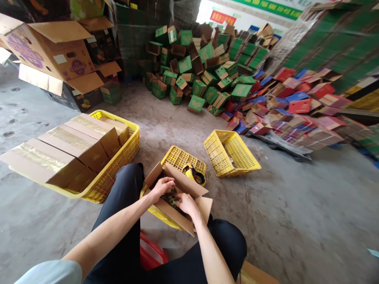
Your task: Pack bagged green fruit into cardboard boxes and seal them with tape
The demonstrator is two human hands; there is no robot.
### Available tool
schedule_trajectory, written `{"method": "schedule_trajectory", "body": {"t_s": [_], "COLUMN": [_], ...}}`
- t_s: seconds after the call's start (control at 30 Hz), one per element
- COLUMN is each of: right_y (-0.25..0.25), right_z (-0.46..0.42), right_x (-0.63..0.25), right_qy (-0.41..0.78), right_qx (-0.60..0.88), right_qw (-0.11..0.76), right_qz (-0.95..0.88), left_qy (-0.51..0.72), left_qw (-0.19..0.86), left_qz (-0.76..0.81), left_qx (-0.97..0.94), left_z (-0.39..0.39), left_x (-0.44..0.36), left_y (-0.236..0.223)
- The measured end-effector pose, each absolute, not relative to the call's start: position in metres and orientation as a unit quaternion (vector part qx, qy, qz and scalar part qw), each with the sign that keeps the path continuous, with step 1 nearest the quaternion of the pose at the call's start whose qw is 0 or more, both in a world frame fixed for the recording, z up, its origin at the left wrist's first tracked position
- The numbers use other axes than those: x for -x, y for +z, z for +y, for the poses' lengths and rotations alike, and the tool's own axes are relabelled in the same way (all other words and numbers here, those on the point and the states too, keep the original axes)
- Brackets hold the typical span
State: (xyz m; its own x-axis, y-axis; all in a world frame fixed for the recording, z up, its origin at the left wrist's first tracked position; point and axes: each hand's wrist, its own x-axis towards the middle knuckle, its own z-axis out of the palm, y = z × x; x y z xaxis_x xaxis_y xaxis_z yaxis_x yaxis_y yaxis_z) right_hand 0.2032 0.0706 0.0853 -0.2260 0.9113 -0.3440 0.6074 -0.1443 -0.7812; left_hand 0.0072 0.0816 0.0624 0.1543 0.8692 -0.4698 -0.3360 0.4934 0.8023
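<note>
An open cardboard box (185, 179) with raised flaps stands between my knees, on a yellow plastic crate (164, 218). My left hand (161, 187) is over the box's left part, its fingertips drawn together; what they hold, if anything, is too small to tell. Inside the box lies dark, green-and-yellow patterned material (171, 199), whose kind I cannot make out. My right hand (187, 204) reaches in from the right with bent fingers against this material, their tips partly hidden. Just beyond the box, a yellow-and-black tape dispenser (194, 174) rests on an upturned yellow crate (177, 154).
At left, a long yellow crate (134, 136) holds several taped cartons (79, 132). Another yellow crate (241, 156) sits tilted at right. Heaped green boxes (195, 103) and red-and-blue boxes (299, 105) cover the floor behind. Large fruit cartons (59, 51) are stacked back left.
</note>
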Motion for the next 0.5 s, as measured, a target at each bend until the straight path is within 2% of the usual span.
{"method": "schedule_trajectory", "body": {"t_s": [0.13,0.27,0.37,0.5], "right_y": [0.113,0.128,0.128,0.122], "right_z": [0.058,0.036,0.025,0.024], "right_x": [-0.24,-0.258,-0.252,-0.238], "right_qy": [0.491,0.563,0.621,0.641], "right_qx": [0.588,0.567,0.549,0.549], "right_qw": [0.174,0.283,0.332,0.394], "right_qz": [-0.618,-0.531,-0.45,-0.364], "left_qy": [0.436,0.406,0.372,0.389], "left_qw": [0.702,0.784,0.822,0.79], "left_qz": [0.485,0.36,0.264,0.306], "left_qx": [-0.285,-0.303,-0.341,-0.362], "left_z": [0.08,0.071,0.064,0.062], "left_x": [-0.007,-0.008,-0.007,-0.007], "left_y": [0.07,0.085,0.092,0.088]}}
